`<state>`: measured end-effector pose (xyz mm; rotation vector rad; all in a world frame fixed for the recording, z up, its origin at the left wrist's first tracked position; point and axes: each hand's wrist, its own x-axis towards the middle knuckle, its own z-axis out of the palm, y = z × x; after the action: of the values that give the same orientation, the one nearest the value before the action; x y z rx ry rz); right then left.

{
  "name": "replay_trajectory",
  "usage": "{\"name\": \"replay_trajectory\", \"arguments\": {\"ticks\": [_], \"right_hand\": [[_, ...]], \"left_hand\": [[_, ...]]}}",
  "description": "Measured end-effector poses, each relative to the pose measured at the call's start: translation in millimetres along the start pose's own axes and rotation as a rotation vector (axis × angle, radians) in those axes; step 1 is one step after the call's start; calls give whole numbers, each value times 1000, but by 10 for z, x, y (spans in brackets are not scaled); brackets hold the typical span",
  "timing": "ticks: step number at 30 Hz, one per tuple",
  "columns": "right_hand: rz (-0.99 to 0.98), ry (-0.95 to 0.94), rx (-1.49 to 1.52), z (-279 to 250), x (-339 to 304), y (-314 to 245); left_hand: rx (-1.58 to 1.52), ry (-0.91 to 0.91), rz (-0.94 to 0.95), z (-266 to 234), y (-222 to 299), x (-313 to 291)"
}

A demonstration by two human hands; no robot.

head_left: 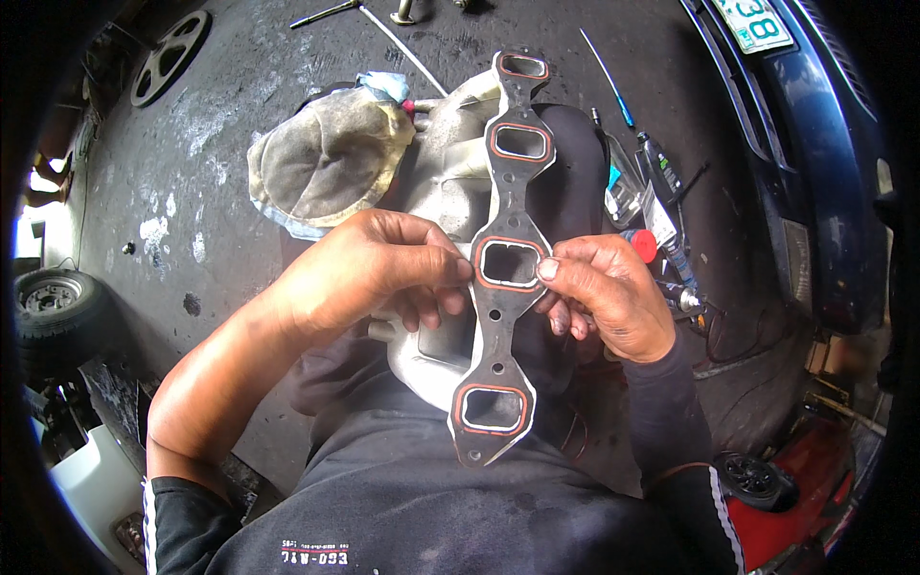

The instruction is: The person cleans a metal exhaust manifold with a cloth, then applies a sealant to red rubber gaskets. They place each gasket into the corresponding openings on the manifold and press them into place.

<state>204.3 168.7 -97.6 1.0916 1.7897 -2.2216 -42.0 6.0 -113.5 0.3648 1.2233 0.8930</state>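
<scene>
A silver intake manifold [443, 196] rests across my lap, running from the far side toward my body. Over its flange lies a long black gasket [513, 199] with several rectangular port openings, each ringed in orange. My left hand [402, 268] is closed at the gasket's left edge, beside the second port from the near end, thumb and forefinger together. Opposite it, my right hand [613, 297] pinches the right edge with its thumb on top. The fingers under the edges are partly hidden.
A dirty round cloth cover [331, 158] sits left of the manifold. Bottles and a spray can [682, 295] with a red cap stand at the right, near a blue screwdriver [623, 107]. A blue car bumper [767, 144] borders the right; a wheel [53, 302] lies left.
</scene>
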Motion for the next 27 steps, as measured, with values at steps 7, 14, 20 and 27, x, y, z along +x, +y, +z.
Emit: {"name": "replay_trajectory", "arguments": {"ticks": [7, 14, 20, 27], "right_hand": [[23, 25, -7, 16, -16, -7], [24, -34, 202, -38, -10, 55], [15, -17, 177, -36, -2, 117], [-8, -11, 108, 3, -13, 62]], "left_hand": [[10, -13, -22, -18, 30, 28], [-21, -45, -24, -50, 33, 42], [-41, -38, -37, -67, 37, 33], [96, -108, 53, -45, 17, 7]]}}
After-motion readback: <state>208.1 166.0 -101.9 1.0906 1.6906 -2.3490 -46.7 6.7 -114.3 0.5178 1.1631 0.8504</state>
